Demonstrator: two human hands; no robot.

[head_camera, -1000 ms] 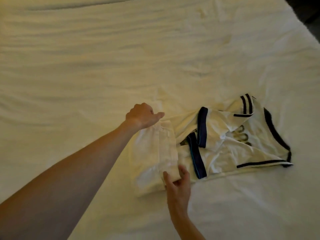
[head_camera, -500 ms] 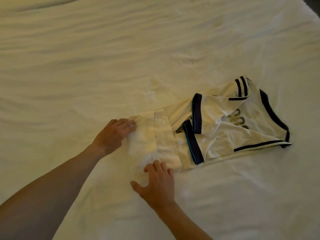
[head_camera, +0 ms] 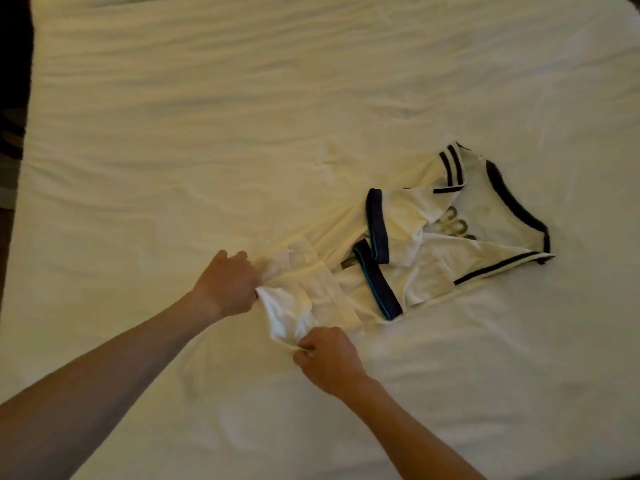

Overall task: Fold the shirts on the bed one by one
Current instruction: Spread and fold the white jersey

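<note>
Both hands clamped on one white, dark-trimmed fabric shirt (head_camera: 433, 244): left hand (head_camera: 227, 284) gripping the bunched near-left end, right hand (head_camera: 327, 358) pinching the same end just below, fists near each other but apart. One shirt, lying right of centre on wide cream-sheeted bed (head_camera: 242, 116). Broad bare sheet all round; bed's left edge meeting dark floor (head_camera: 14, 98).

On the bed (head_camera: 207, 133) I have the shirt (head_camera: 433, 251) lying right of centre. My left hand (head_camera: 228, 285) grips its left end, and my right hand (head_camera: 327, 358) pinches the nearer corner just in front.
</note>
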